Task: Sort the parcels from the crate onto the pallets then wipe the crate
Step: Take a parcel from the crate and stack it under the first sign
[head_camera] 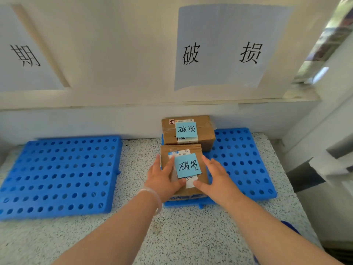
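A brown cardboard parcel [198, 159] with a blue sticky note lies on the left part of the right blue pallet [242, 161]. My left hand [162, 180] and my right hand [215, 178] hold it from either side, thumbs on its top face. Just behind it on the same pallet sits a second brown parcel [204, 138] with the same kind of blue note. A second blue pallet [57, 176] lies to the left with nothing on it. The crate is out of view.
The pallets rest on a speckled floor [172, 236] against a white wall. A paper sign [221, 48] with two characters hangs above the right pallet, another sign [24, 54] above the left. A blue object [290, 226] peeks from behind my right forearm.
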Motion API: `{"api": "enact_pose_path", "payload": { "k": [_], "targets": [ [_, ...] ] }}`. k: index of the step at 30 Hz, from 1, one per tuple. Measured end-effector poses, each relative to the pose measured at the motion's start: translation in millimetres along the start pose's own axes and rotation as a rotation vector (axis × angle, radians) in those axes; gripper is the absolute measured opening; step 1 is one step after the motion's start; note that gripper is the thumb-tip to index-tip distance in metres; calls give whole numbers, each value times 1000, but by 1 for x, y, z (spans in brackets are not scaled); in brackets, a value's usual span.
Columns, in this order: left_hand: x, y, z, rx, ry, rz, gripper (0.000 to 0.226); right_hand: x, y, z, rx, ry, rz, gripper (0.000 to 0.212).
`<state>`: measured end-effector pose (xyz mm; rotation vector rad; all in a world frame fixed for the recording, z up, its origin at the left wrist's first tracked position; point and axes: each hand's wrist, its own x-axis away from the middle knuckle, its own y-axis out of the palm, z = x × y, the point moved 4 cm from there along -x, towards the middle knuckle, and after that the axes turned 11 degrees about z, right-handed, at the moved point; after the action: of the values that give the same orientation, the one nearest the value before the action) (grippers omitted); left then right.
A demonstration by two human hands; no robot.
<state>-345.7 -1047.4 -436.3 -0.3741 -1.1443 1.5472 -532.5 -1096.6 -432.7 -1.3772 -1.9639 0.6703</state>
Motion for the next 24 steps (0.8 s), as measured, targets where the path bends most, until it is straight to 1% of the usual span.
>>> {"api": "enact_pose_path", "payload": {
  "k": [2,6,10,14,17,19,24],
  "targets": [
    [10,-8,10,-85,59,29,89,13,-14,-4,79,-22,24,96],
    [34,-19,37,-254,273,89,89,46,-39,-17,244,-75,100,103],
    [63,-22,64,-269,498,139,88,96,-53,-20,316,-69,247,105],
    [104,-12,86,-287,705,168,90,157,-59,-12,376,35,340,105],
    [140,1,102,-279,834,141,89,202,-66,-5,369,134,417,107],
    [162,10,118,-262,907,123,87,231,-75,1,375,166,490,107],
    [228,43,168,-236,1127,71,88,306,-107,26,375,287,657,102]
  ]
}}
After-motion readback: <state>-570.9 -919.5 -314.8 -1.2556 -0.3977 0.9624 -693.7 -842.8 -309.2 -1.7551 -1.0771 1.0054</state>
